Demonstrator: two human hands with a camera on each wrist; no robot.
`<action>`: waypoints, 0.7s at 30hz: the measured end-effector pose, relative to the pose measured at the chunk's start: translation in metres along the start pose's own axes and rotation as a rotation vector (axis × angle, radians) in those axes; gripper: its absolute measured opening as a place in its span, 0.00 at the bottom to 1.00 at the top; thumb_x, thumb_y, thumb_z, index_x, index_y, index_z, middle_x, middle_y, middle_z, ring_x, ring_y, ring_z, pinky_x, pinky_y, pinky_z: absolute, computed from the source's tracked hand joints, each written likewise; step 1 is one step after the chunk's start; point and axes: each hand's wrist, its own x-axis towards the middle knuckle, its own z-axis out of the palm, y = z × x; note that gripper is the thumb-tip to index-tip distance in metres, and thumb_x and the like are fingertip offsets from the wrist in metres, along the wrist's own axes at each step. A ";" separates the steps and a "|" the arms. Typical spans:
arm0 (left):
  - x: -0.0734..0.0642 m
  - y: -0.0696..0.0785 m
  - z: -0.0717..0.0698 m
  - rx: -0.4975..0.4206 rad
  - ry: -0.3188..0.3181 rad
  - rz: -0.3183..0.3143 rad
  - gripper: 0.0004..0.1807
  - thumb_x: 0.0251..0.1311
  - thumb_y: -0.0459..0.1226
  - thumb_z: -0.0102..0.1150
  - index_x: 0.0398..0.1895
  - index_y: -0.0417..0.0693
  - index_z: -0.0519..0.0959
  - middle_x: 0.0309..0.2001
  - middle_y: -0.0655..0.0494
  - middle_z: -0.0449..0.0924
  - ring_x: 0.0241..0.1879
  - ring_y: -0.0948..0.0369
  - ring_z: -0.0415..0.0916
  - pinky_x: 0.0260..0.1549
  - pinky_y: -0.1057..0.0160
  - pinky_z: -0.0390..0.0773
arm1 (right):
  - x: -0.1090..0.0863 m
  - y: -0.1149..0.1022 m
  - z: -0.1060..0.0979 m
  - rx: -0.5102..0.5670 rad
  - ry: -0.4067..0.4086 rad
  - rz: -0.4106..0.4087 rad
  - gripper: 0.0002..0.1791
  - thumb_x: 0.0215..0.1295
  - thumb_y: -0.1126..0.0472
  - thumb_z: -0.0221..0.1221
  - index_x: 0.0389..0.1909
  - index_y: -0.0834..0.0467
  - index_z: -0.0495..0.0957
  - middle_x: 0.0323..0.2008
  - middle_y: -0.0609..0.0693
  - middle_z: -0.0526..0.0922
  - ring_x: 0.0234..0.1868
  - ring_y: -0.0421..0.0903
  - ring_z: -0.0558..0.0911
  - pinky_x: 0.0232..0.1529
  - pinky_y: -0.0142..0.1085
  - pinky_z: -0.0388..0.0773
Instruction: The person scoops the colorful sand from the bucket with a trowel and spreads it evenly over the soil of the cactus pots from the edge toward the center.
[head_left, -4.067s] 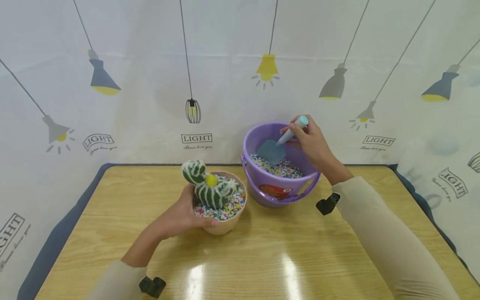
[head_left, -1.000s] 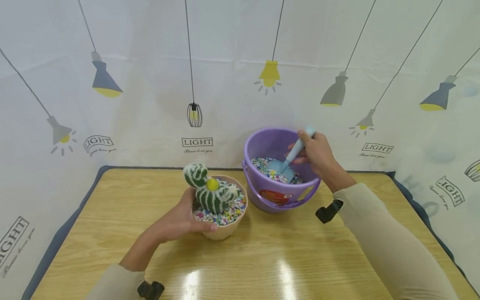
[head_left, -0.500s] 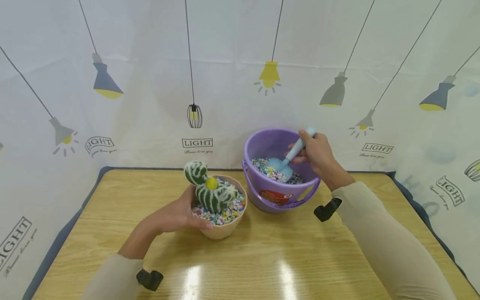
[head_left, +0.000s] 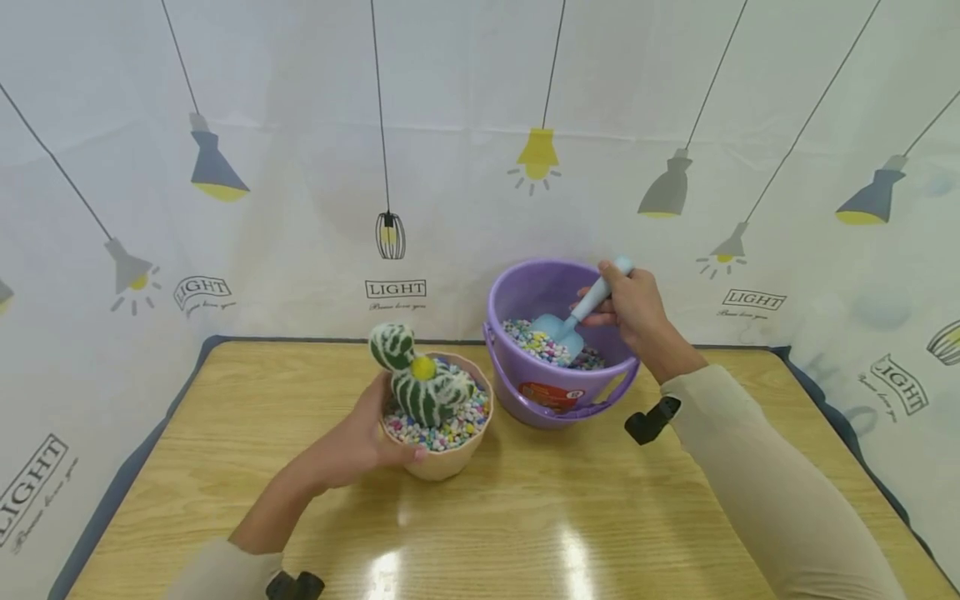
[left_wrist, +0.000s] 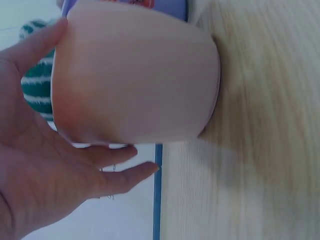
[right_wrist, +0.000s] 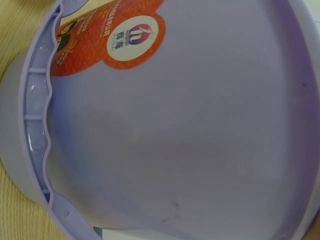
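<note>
My left hand (head_left: 367,437) holds a peach-coloured pot (left_wrist: 135,75) by its rim, thumb on the near side. In the pot stands a green-and-white striped cactus (head_left: 423,396) with a yellow ball on it, set in multicoloured pebbles (head_left: 457,429). My right hand (head_left: 633,304) grips the handle of a light blue shovel (head_left: 592,300) inside the purple bucket (head_left: 517,379). Its blade lies among the pebbles in the bucket, with some pebbles on it. In the right wrist view the bucket wall (right_wrist: 175,125) hides the shovel and nearly all of the hand.
Pot and bucket stand side by side on a wooden table (head_left: 525,517), near its back edge. The bucket's purple handle (right_wrist: 37,105) hangs down at the front. A white cloth (head_left: 450,167) printed with lamps rises behind the table and along both sides.
Since the oldest frame, the shovel has moved lower and right in the bucket, and its blade has picked up pebbles. Over the last second it barely shifts. The left hand stays on the pot.
</note>
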 end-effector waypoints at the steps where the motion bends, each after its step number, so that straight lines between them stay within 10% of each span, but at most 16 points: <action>1: -0.001 0.001 0.004 0.007 0.028 0.014 0.57 0.43 0.38 0.76 0.74 0.47 0.47 0.67 0.44 0.61 0.68 0.46 0.60 0.69 0.43 0.55 | 0.000 0.000 0.000 0.006 0.001 0.002 0.16 0.77 0.52 0.45 0.44 0.64 0.64 0.26 0.53 0.85 0.27 0.48 0.88 0.29 0.38 0.85; 9: -0.005 0.009 0.026 0.178 0.175 -0.167 0.68 0.38 0.53 0.78 0.76 0.51 0.40 0.69 0.36 0.50 0.67 0.41 0.57 0.66 0.39 0.59 | 0.000 0.000 -0.001 0.036 0.013 0.015 0.16 0.77 0.52 0.45 0.45 0.64 0.64 0.25 0.53 0.85 0.27 0.48 0.87 0.29 0.39 0.85; 21: 0.002 0.009 0.009 0.073 0.070 -0.101 0.65 0.39 0.46 0.78 0.75 0.51 0.41 0.68 0.41 0.56 0.68 0.44 0.59 0.68 0.41 0.56 | 0.004 -0.002 -0.003 0.085 0.023 0.049 0.19 0.77 0.51 0.44 0.49 0.66 0.64 0.25 0.53 0.86 0.28 0.49 0.88 0.30 0.38 0.85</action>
